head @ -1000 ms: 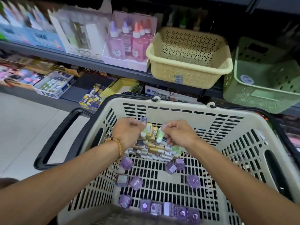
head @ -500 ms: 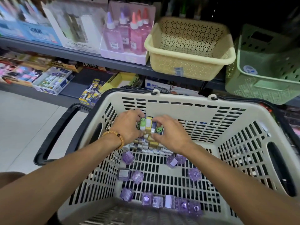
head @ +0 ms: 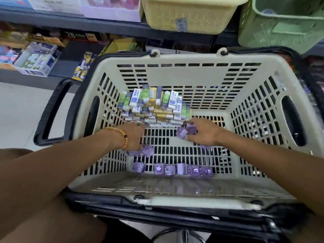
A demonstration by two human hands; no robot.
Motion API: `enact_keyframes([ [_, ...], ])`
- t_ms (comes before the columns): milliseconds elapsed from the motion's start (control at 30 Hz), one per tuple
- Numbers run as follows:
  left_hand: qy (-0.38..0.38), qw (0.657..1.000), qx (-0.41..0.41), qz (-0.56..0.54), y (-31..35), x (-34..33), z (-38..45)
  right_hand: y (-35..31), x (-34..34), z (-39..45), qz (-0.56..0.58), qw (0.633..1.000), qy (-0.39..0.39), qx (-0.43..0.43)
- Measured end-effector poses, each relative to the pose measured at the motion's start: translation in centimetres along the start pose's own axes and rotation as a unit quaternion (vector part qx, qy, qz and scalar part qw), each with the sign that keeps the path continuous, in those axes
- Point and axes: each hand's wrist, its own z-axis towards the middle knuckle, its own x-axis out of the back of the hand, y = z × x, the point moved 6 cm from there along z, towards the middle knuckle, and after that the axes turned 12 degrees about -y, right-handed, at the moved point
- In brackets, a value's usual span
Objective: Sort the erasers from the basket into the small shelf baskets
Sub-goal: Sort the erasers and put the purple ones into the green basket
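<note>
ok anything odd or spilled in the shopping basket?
Nothing spilled or damaged. Boxed erasers are heaped against the far wall of the shopping basket; purple cube erasers lie scattered loose on its floor.

Matt cream plastic basket (head: 184,58) — perforated walls, glossy translucent purple erasers (head: 182,169), paper-sleeved erasers (head: 154,104) — printed wrappers

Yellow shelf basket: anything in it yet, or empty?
Cannot tell. Only the lower outer wall of the yellow shelf basket shows; its inside is cut off. The erasers sit piled in the shopping basket.

One shopping basket (head: 175,58), two shelf baskets (head: 189,20).
</note>
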Motion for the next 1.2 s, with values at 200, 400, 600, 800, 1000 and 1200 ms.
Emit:
enact_keyframes([
  [200, -0.088, 0.987, -0.059, -0.117, 1.5, -2.0, 1.2, 1.1, -3.7, 0.1, 0.051, 0.988, -0.134, 0.051],
  [400, -0.052, 0.994, -0.051, -0.080, 2.7, -2.2, 1.7, 0.3, -2.7, 0.2, -0.136, 0.985, -0.075, 0.077],
  [600, -0.187, 0.957, -0.118, -0.188, 6.4, -5.3, 1.4, -0.6, -5.0, -0.5, -0.156, 0.962, -0.187, 0.120],
  [800, -0.166, 0.928, -0.159, -0.294, 9.3, -4.8, 2.8, 5.0, -4.5, -2.2, 0.009, 0.953, -0.302, 0.017],
  [1000, -0.149, 0.929, -0.200, -0.275, 14.2, -3.3, 4.7, 8.6, -3.9, -2.9, 0.040, 0.949, -0.312, -0.019],
  [1200, -0.194, 0.900, -0.267, -0.285, 17.3, -2.3, 5.1, 10.6, -3.9, -3.8, 0.022, 0.950, -0.311, -0.011],
])
